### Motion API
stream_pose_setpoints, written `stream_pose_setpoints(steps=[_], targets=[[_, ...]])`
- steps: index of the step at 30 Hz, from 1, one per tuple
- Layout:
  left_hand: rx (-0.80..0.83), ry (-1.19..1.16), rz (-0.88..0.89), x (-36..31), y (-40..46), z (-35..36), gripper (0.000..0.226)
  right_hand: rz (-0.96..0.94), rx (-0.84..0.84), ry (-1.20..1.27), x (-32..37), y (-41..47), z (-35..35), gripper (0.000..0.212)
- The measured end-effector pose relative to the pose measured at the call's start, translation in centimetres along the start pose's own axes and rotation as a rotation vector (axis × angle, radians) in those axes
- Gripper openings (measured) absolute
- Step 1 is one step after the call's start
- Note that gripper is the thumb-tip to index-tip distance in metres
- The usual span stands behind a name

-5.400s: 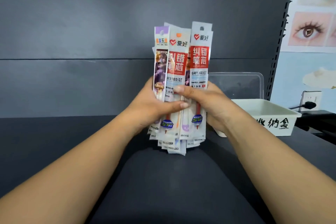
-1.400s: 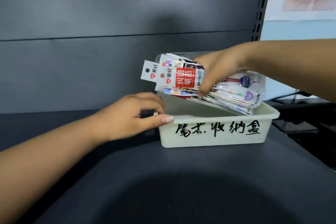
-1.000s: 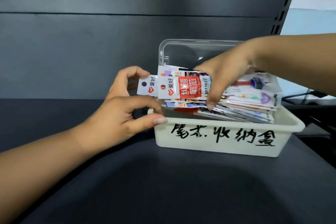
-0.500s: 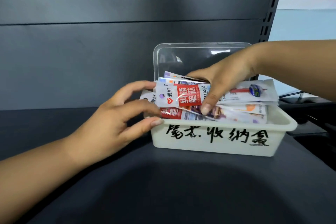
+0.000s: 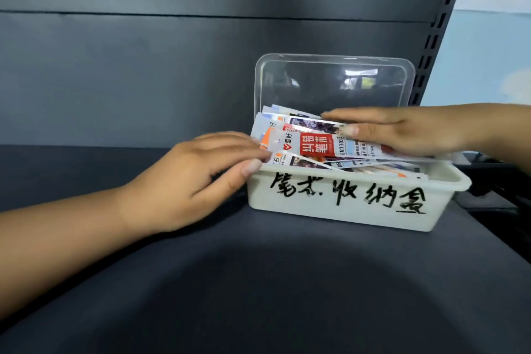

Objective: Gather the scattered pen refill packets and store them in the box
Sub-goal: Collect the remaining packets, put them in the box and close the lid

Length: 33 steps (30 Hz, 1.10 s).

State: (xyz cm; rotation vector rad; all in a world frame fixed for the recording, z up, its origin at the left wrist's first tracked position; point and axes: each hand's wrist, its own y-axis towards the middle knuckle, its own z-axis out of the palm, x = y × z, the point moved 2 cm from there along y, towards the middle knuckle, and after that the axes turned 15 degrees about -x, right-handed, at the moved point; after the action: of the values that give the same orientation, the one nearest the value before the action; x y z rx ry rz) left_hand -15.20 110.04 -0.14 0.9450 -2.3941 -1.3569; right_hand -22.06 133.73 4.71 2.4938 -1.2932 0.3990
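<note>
Packets point(image 5: 313, 146) now lie lower in the box point(image 5: 344, 201), under the flat, released right hand point(image 5: 402, 132); left hand point(image 5: 195, 178), also released, nudges their ends, storing nearly done.

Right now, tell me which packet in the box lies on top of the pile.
The packet with the red label, lying flat across the pile under the right hand. The other packets show only as edges beneath it in the white box.

one box point(image 5: 344, 204), one clear lid point(image 5: 333, 80), two hands, an uncountable packet stack point(image 5: 313, 146)
</note>
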Motion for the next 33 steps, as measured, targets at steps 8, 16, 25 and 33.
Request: stream_pose_setpoints(steps=[8,16,25,33], targets=[[0.075,0.027,-0.011,0.1,0.3,0.1,0.057,-0.078,-0.044,0.075,0.7,0.7,2.1,0.028],[0.142,0.040,-0.133,0.7,4.5,0.1,0.048,-0.146,-0.113,-0.052,0.1,0.5,0.7,0.051],[0.618,-0.078,-0.462,2.9,5.3,3.6,0.042,0.073,-0.188,-0.085,-6.0,-3.5,-0.3,0.040],[0.732,0.282,-0.158,4.3,4.6,3.8,0.048,0.111,-0.059,-0.403,-2.2,-1.2,0.1,0.061]])
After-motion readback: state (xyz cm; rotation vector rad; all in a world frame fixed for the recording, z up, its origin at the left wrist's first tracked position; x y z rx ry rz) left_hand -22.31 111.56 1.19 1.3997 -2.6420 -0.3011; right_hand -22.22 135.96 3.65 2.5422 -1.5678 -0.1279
